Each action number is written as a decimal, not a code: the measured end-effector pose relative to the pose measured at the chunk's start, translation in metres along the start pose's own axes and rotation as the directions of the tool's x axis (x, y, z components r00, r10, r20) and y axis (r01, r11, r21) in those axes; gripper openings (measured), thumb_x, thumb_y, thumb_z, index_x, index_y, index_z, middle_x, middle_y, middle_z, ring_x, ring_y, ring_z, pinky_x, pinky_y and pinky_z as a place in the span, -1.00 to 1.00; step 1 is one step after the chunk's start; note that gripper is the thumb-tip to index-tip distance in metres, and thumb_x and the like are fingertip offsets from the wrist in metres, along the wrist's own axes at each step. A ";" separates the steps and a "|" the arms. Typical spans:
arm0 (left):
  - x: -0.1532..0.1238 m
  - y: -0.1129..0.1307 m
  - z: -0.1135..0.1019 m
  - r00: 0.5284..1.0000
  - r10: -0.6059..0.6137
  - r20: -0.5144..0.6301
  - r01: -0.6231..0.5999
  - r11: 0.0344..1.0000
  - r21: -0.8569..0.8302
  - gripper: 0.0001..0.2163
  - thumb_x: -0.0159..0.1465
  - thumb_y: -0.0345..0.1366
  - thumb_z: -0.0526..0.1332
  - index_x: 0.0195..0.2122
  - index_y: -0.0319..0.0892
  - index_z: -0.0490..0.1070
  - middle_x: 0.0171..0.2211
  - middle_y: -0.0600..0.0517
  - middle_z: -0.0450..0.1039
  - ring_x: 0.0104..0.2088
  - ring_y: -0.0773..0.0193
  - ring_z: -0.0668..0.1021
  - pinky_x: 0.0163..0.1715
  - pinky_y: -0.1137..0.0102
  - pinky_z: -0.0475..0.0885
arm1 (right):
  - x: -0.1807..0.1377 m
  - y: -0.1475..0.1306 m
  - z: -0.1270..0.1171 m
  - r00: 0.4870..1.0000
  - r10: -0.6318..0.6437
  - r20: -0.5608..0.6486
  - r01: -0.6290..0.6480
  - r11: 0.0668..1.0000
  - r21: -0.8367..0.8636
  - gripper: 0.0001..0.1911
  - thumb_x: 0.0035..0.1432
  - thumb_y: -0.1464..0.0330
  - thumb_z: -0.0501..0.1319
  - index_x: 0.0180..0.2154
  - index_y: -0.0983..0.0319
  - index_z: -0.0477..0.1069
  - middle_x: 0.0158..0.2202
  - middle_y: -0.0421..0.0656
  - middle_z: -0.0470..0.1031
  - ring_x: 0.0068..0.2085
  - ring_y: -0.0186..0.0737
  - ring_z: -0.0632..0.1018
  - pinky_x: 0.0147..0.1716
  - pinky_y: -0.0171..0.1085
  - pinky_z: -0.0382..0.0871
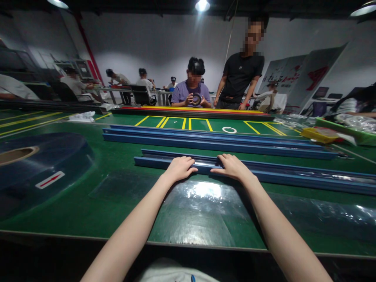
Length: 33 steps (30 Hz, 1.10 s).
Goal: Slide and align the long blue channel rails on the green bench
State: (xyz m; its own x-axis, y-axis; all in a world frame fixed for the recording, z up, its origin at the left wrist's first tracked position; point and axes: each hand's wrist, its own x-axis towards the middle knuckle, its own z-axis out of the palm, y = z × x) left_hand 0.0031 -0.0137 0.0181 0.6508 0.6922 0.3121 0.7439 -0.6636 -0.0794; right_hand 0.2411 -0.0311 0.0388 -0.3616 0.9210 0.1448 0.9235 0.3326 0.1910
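A long blue channel rail lies crosswise on the green table in front of me, with its open groove facing up. My left hand rests on it near its left end, fingers bent over the groove and thumb along the near wall. To the right, my right hand grips the same rail in a mirrored way. A short stretch of shiny groove shows between the two hands. Nearer to me, a flat clear plastic strip lies on the table below my wrists.
Further blue rails lie behind. At left stands a big roll of clear film. A white ring, yellow tray and green bin are farther off. Across the table, a seated person holds a dark tape roll; another person stands.
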 end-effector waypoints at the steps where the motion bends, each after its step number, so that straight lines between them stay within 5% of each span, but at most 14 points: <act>1: 0.000 0.000 0.000 1.000 -0.001 0.001 0.001 1.000 -0.003 -0.71 0.30 -0.07 0.02 -0.21 -0.16 0.37 -0.22 0.01 0.46 -0.16 0.21 0.48 -0.28 0.42 0.33 | -0.001 -0.001 -0.001 1.000 -0.004 0.001 0.004 1.000 -0.006 -0.34 0.10 -0.12 -0.07 -0.13 0.31 0.32 -0.15 0.08 0.45 -0.14 0.02 0.46 -0.18 -0.16 0.25; 22: -0.004 0.026 -0.023 0.987 0.055 0.152 -0.043 0.996 -0.076 -0.70 0.30 -0.07 0.02 -0.18 -0.17 0.38 -0.20 -0.02 0.43 -0.13 0.19 0.47 -0.23 0.40 0.36 | -0.019 0.011 -0.025 0.982 0.111 0.156 -0.134 0.980 0.145 -0.34 -0.24 -0.18 0.17 -0.28 0.21 0.38 -0.29 -0.03 0.53 -0.30 -0.02 0.53 -0.46 -0.26 0.24; 33: -0.003 0.011 -0.033 0.966 -0.059 0.251 0.137 0.943 -0.304 -0.57 0.31 0.01 -0.09 -0.23 -0.13 0.48 -0.18 -0.02 0.51 -0.17 0.17 0.52 -0.26 0.42 0.34 | -0.017 0.016 -0.019 0.981 0.084 0.173 -0.128 0.957 0.262 -0.26 -0.25 -0.13 0.22 -0.14 0.27 0.37 -0.21 0.04 0.51 -0.24 0.03 0.52 -0.34 -0.21 0.33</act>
State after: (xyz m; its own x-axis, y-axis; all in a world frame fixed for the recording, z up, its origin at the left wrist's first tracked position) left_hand 0.0043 -0.0323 0.0471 0.6227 0.7795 0.0683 0.7442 -0.6170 0.2559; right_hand 0.2600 -0.0454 0.0582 -0.2555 0.9668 -0.0096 0.9631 0.2536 -0.0897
